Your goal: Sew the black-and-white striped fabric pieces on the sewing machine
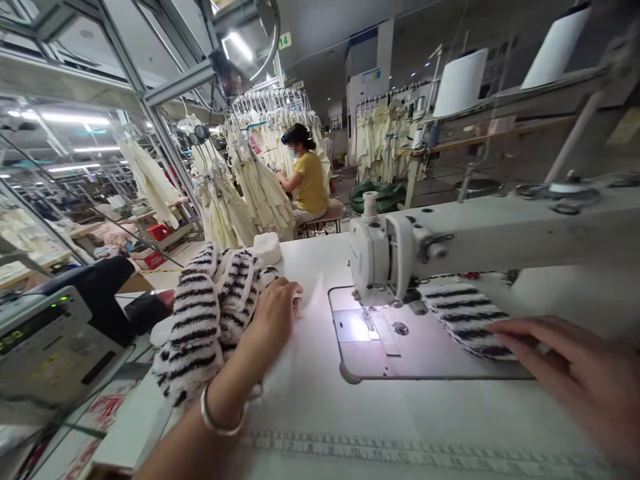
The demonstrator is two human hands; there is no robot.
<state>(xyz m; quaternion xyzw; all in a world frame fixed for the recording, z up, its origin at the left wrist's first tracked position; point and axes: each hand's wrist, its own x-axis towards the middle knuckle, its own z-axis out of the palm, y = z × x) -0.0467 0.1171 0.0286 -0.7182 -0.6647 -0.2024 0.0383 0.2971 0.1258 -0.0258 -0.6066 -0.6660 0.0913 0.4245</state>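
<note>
Head view
Left hand (273,313): resting palm down on the striped fuzzy pile (210,313) at the desk's (310,407) left edge; fingers together, curled loosely over the cloth, not clamped.
Right hand (565,363): fingers flat and slightly apart, pressing the striped piece (463,313) lying right of the needle.
Sewing machine (450,247): white, lamp lit over the plate.
Behind: seated person in yellow (307,180) among hanging cream garments (260,180).

A single head-worn camera looks forward and down from close above the white work surface (320,413), facing the white sewing machine (450,247) near ahead; the wide view also reaches the factory hall behind.
</note>
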